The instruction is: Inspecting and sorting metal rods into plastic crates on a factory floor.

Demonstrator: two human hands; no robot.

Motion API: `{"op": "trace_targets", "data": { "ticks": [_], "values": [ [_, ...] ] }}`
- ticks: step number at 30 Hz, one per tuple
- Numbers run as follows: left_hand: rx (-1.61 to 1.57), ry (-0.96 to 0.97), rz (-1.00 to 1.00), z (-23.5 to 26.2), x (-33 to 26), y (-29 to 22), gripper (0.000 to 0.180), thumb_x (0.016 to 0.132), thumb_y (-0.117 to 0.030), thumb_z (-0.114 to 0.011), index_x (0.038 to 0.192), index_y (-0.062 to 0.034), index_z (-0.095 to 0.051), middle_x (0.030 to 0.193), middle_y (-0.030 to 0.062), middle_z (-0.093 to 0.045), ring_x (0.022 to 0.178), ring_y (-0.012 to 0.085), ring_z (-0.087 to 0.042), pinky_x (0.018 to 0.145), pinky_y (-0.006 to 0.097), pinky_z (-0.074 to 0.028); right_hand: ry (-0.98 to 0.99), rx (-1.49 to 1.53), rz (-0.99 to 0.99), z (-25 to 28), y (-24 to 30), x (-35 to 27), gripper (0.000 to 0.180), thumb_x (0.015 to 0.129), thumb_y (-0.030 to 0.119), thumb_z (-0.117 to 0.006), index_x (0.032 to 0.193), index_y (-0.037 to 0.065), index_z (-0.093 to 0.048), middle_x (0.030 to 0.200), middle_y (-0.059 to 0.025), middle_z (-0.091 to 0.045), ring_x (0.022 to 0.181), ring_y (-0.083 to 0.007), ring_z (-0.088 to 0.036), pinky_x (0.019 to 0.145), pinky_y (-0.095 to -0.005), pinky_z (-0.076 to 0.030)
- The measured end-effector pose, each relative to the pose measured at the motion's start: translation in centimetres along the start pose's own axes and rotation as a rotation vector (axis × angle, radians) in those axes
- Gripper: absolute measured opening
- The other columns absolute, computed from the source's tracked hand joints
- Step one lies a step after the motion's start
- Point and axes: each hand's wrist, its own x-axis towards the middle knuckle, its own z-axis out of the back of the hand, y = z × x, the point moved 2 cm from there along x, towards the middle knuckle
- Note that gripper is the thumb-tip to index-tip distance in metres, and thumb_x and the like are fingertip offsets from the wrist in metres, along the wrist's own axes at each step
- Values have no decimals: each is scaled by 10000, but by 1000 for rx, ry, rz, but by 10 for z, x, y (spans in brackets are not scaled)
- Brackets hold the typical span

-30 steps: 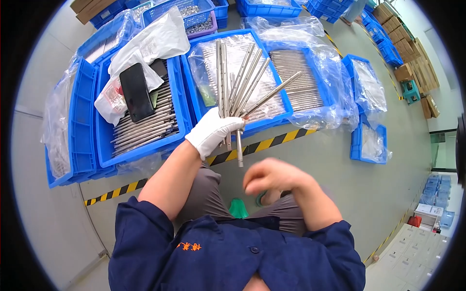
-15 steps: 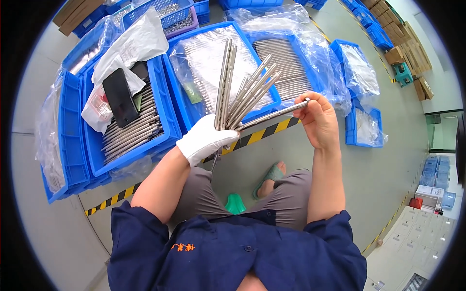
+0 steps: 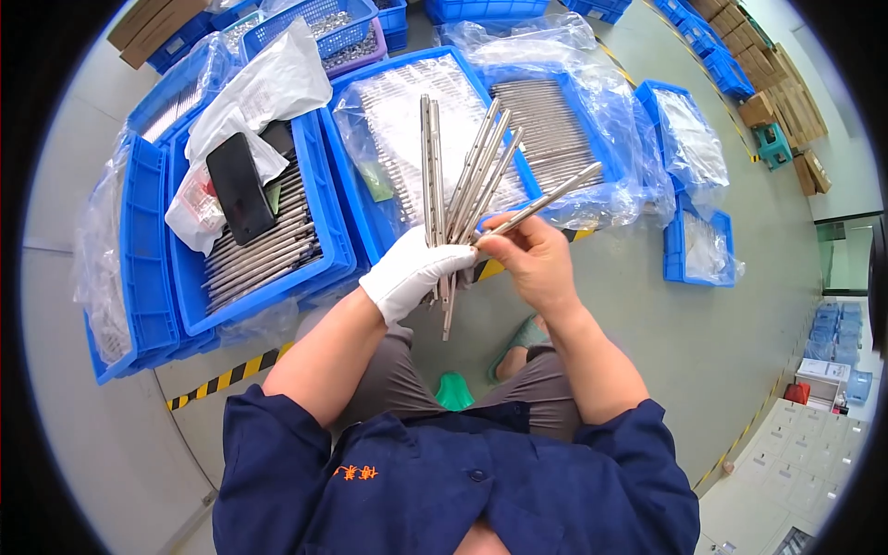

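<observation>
Rods of silver-coloured metal (image 3: 432, 176), slender and straight, fan upward from your white-gloved left hand (image 3: 407, 277). Its fingers are clamped around the bundle near the lower ends; several ends project below the glove, one of them well below the others.

Your bare right hand (image 3: 539, 264) is just beside the glove. Its thumb and fingers are clamped on the lower part of one single metal rod (image 3: 566, 190), which slants up and to the right, apart from the bundle's tips. You cannot tell whether the glove also grips this rod's lower end.

Beyond the bundle is a blue plastic crate lined with clear film (image 3: 370, 227). To its left, a blue rectangular crate of rods (image 3: 335, 208) bears a black smartphone (image 3: 240, 190) and a crumpled white plastic bag (image 3: 264, 79). Black-and-yellow striped tape (image 3: 236, 375) marks the grey floor (image 3: 638, 296) near your legs.
</observation>
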Motion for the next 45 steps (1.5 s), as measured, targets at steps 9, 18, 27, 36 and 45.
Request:
{"op": "trace_targets", "data": {
  "ticks": [9,18,27,36,45],
  "values": [
    [-39,-27,39,1,-2,1,192,740,-206,-569,839,-42,-572,678,14,-539,604,83,-490,545,219,-391,10,20,-169,2,-3,7,128,796,108,-555,884,18,-572,699,-12,-556,614,-66,-500,581,-196,-415],
    [-212,3,4,0,-1,-10,219,733,-153,-571,901,-14,-554,743,29,-544,667,94,-511,614,211,-413,367,481,-675,-1,-16,3,211,813,222,-556,833,11,-558,672,2,-524,537,-69,-482,503,-197,-406],
    [-20,-69,-90,18,7,-7,274,690,-92,-580,950,-18,-537,839,52,-556,760,125,-518,682,260,-425,815,247,-760,-44,-17,-44,197,762,219,-608,837,42,-564,712,7,-542,617,-61,-500,554,-190,-409],
    [-26,-89,-46,23,2,-13,385,711,-131,-574,1065,-1,-494,723,19,-515,624,85,-488,544,195,-383,985,118,-560,-6,11,-30,152,741,76,-615,860,-3,-566,731,-22,-574,638,-56,-524,577,-193,-439],
    [122,-75,57,14,-2,-10,243,733,-171,-576,938,-39,-574,589,-10,-459,512,61,-400,460,216,-335,71,219,-208,40,13,11,129,793,110,-543,901,40,-550,824,-50,-602,630,-85,-537,566,-195,-426]
  ]
}}
